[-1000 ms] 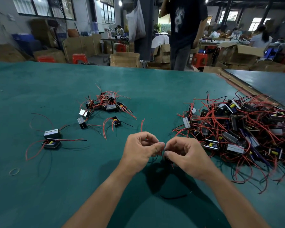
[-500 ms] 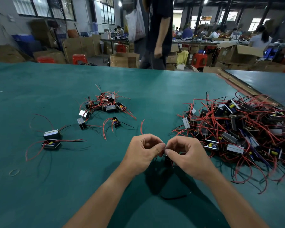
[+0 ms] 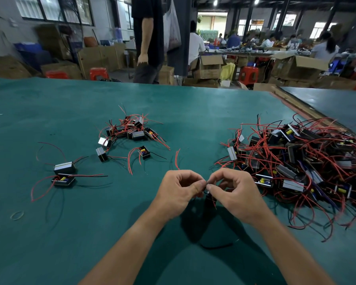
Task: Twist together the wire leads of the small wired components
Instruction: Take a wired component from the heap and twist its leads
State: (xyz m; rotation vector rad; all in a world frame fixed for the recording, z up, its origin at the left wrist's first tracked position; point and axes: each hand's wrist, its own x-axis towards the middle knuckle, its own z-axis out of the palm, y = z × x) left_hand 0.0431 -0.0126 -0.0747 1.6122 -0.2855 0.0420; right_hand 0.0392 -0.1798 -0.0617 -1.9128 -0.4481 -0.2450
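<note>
Head view: the left hand (image 3: 178, 192) has its fingers curled inward, thumb and forefinger tips pressed together on the wire leads (image 3: 206, 186). The right hand (image 3: 237, 197) mirrors it, fingers curled, thumb and forefinger nipped on the same leads, so the two sets of fingertips nearly touch. Both hands are above the green table (image 3: 49, 254), near its front edge.

One rubber band (image 3: 17, 215) lies at nine o'clock from the hands. Two small wired components (image 3: 64, 174), one leaning on the other, sit at about ten o'clock. At eleven o'clock is a tangled cluster (image 3: 131, 129) whose number I cannot tell, with three single components (image 3: 103, 149) lying apart on its near side. One loose red wire (image 3: 177, 159) lies just beyond the left hand, at twelve o'clock. From one to three o'clock spreads a big pile (image 3: 296, 161) of the same components and red leads, too many to count.

One dark component (image 3: 209, 201) hangs just under the meeting fingertips, mostly hidden by the hands. Its long axis appears to run from twelve to six o'clock, the body pointing down toward the table. The pinched leads run up from it. One black wire (image 3: 216, 247) lies on the table at six o'clock, running from nine to three.
</note>
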